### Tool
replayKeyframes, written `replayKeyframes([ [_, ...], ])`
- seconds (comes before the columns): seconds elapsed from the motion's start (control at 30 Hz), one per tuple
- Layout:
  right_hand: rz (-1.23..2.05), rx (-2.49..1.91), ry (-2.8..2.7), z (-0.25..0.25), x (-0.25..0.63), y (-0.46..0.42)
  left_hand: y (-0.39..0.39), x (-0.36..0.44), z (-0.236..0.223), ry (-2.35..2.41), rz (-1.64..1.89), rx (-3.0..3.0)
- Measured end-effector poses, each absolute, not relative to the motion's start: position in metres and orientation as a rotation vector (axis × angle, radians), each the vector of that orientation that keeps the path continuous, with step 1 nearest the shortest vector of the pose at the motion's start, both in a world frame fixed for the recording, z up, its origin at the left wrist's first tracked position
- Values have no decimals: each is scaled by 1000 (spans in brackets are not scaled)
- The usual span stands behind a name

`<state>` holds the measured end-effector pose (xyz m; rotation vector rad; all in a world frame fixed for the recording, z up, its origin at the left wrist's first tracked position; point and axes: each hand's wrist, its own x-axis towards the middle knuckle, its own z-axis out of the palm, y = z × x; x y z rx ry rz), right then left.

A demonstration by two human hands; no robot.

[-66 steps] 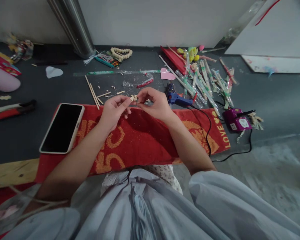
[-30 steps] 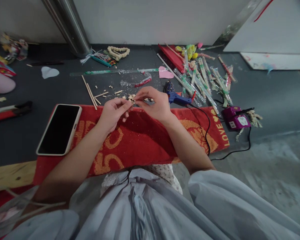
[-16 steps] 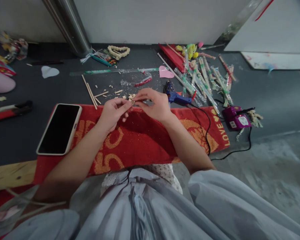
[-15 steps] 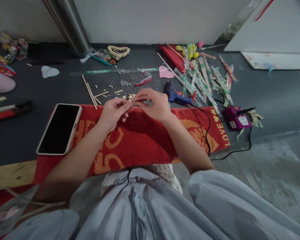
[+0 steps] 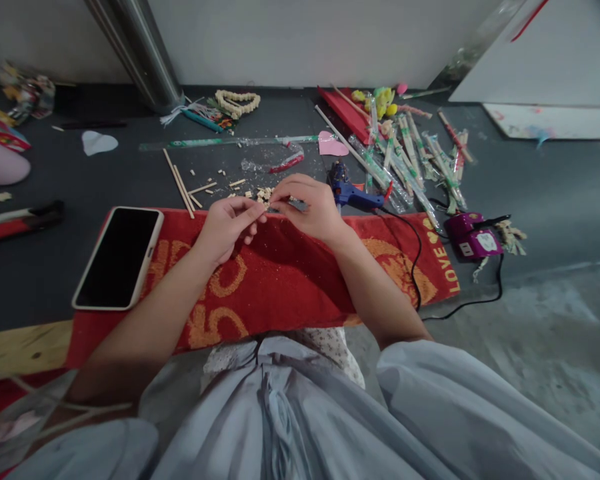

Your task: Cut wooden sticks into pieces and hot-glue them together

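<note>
My left hand (image 5: 229, 225) is closed in a pinch over the far edge of a red towel (image 5: 290, 287). Between its thumb and forefinger is something too small to make out. Facing it, my right hand (image 5: 307, 205) also pinches, and what its fingertips hold, if anything, is hidden. Short pale wooden bits (image 5: 264, 194) lie in a small heap just beyond the fingertips. Left of the heap are thin wooden sticks (image 5: 183, 187) and several cut pieces. A blue glue gun (image 5: 353, 193) rests right of my right hand.
A phone (image 5: 119, 259) lies on the towel's left end. Pliers (image 5: 23, 223) are at far left. Wrapped chopsticks (image 5: 405, 157) pile up at back right, near a purple power adapter (image 5: 473, 237) with a black cable. A heart-shaped stick frame (image 5: 237, 103) sits at the back, near a metal post (image 5: 140, 53).
My right fingertips have moved slightly right, away from my left fingertips, so a small gap shows between them. More of the wooden heap is visible.
</note>
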<state>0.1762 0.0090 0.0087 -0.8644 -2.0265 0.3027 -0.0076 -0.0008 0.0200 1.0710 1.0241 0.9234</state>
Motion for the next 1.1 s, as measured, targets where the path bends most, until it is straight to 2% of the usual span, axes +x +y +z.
replayKeyframes([
  [1.1,238,-756,-2084,4,174,10,1,-10,21,1030,870,1035],
])
